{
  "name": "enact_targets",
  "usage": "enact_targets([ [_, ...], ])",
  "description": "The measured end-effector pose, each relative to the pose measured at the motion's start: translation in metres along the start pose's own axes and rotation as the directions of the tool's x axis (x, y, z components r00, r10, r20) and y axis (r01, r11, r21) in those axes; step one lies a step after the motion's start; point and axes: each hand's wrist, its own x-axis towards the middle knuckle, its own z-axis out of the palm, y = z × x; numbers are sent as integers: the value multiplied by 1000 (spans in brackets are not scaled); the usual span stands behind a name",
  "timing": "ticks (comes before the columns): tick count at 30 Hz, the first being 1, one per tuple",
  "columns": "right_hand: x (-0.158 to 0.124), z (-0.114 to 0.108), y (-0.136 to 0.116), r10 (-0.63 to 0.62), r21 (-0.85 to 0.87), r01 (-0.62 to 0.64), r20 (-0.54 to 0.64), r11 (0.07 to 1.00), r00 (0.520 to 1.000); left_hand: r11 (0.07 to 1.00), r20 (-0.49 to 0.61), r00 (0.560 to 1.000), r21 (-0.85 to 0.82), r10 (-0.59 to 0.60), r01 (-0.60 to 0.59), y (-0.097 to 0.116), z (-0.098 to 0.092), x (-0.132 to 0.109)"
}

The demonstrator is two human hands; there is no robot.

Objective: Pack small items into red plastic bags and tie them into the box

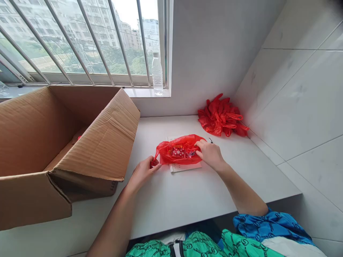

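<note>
A thin red plastic bag [164, 157] lies on the white counter, its mouth spread between my hands. Inside it show small red wrapped packets [178, 152] with light markings. My left hand [144, 171] is closed on the bag's left end, where the plastic is gathered. At the other end, my right hand [210, 153] grips the bag's right edge, its fingertips partly hidden by the plastic. Beneath the bag, a sheet of paper [184, 167] with faint print sticks out. A pen [210, 140] lies just past my right hand, partly covered by it.
A large open cardboard box [107, 139] stands at the left, with a bit of red inside. Several crumpled red bags [221, 116] are heaped by the back right wall. A clear plastic bottle [157, 75] stands on the sill beside the barred window. The counter's front edge [214, 216] runs close to me.
</note>
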Motion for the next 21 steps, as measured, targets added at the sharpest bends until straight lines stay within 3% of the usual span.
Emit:
enact_targets([
  [6,-1,-53,-1,-63,407,159,-240,900,969,977,-195,974,-157,112,-143,4,1,-9],
  [12,2,-84,2,-120,507,244,-265,826,957,961,-308,945,-207,114,-183,21,-6,-17],
  [16,7,-91,4,-160,527,269,-245,806,956,999,-345,938,-25,36,-47,27,-10,-16],
  [19,9,-93,9,-181,546,277,-225,791,958,980,-375,926,161,-47,115,21,-10,-11],
  [21,9,-92,13,-200,567,284,-206,773,958,960,-337,937,218,-95,176,14,-9,-7],
])
